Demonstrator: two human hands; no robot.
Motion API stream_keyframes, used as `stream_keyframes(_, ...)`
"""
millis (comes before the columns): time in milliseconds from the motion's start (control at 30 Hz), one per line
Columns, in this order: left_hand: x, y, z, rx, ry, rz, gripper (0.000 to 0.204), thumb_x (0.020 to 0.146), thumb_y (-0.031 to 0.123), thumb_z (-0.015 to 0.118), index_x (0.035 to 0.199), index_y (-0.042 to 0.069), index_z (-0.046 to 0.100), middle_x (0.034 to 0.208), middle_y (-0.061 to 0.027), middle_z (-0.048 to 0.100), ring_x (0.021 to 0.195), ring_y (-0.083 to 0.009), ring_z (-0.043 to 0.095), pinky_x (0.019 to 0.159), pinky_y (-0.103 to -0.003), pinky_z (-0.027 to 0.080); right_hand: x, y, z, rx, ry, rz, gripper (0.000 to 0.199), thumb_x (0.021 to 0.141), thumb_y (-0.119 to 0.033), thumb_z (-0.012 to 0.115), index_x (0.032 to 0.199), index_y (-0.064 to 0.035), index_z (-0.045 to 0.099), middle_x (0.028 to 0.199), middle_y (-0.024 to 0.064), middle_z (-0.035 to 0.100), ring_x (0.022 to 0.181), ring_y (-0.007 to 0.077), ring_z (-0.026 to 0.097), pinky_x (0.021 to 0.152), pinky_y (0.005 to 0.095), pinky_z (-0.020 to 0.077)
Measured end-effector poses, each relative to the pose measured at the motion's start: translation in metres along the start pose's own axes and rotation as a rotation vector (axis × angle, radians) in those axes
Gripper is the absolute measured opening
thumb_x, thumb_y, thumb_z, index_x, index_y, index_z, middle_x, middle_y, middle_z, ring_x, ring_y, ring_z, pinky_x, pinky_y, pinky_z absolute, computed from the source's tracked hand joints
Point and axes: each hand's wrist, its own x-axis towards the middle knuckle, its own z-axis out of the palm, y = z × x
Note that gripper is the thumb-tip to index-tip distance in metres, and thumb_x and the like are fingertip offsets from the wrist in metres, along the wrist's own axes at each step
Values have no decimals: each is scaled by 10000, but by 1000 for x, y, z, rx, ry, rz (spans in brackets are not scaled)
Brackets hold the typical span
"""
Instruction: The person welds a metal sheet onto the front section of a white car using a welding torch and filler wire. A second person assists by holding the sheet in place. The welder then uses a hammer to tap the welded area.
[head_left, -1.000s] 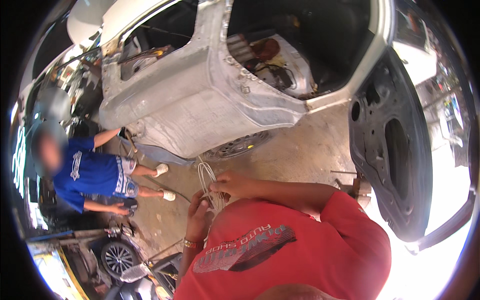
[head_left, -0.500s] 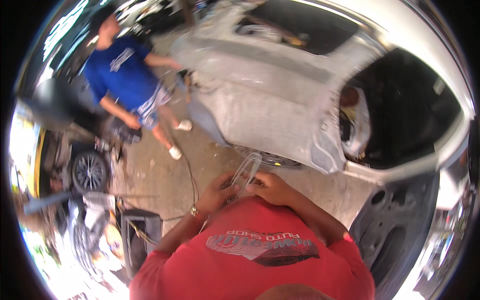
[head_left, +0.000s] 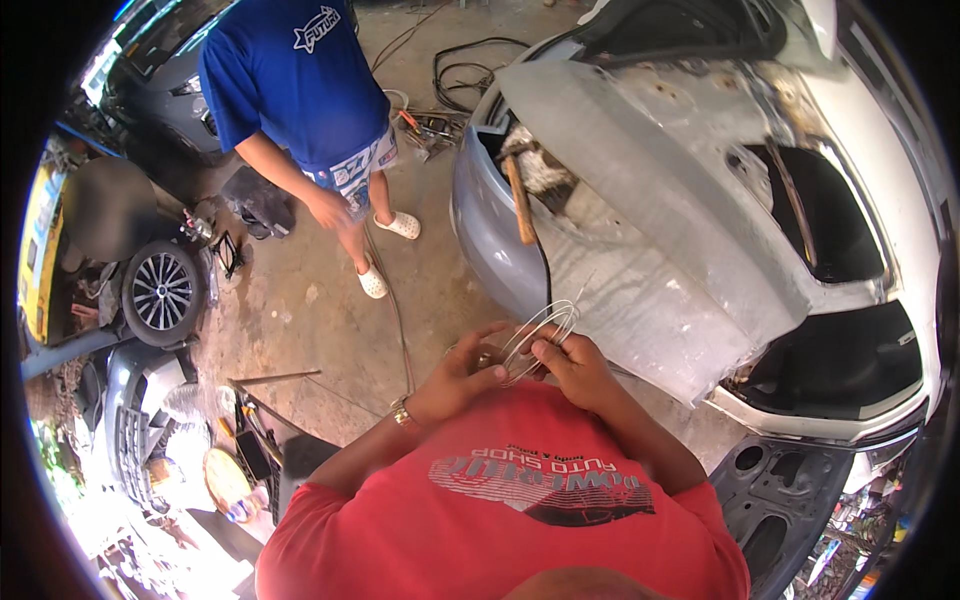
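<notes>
My left hand (head_left: 462, 372) and my right hand (head_left: 570, 365) are together in front of my red shirt, both gripping a small coil of thin white wire (head_left: 540, 335). The loops stick up between my fingers, and a loose end points up toward the car. A gold bracelet (head_left: 401, 412) sits on my left wrist. Just beyond my hands stands the stripped, sanded body of a car (head_left: 660, 250) with bare grey-white panels.
A person in a blue shirt and white sandals (head_left: 300, 90) stands on the concrete floor ahead left. A loose wheel (head_left: 160, 292) and car parts lie at the left. A black cable (head_left: 392, 310) runs along the floor. A detached dark door panel (head_left: 780, 490) lies at lower right.
The view has swung, so the car body now sits right and the person in blue has shifted to the upper left. My hands stay together on the wire coil.
</notes>
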Motion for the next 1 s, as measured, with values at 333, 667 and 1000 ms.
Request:
stream_keyframes(333,34,46,-155,-59,151,-201,595,995,69,633,1570,91,480,1160,-35,638,838,-103,625,668,-241,478,48,-96,7,-199,343,-204,281,1066,-109,599,1283,-1,740,987,15,675,867,94,598,788,272,497)
stream_keyframes(667,78,77,-236,-60,421,-144,512,996,147,643,1493,51,562,898,15,622,707,-76,560,581,-233,395,108,-153,-10,-144,339,-440,489,1052,-425,705,1207,35,764,934,92,702,863,173,677,770,316,519)
stream_keyframes(1000,223,84,-366,60,572,-194,519,977,152,677,1479,51,592,762,-4,602,613,-87,542,525,-255,392,203,-168,-17,-189,116,-187,300,1042,-159,646,1274,-1,749,1209,174,705,1044,258,713,923,378,576)
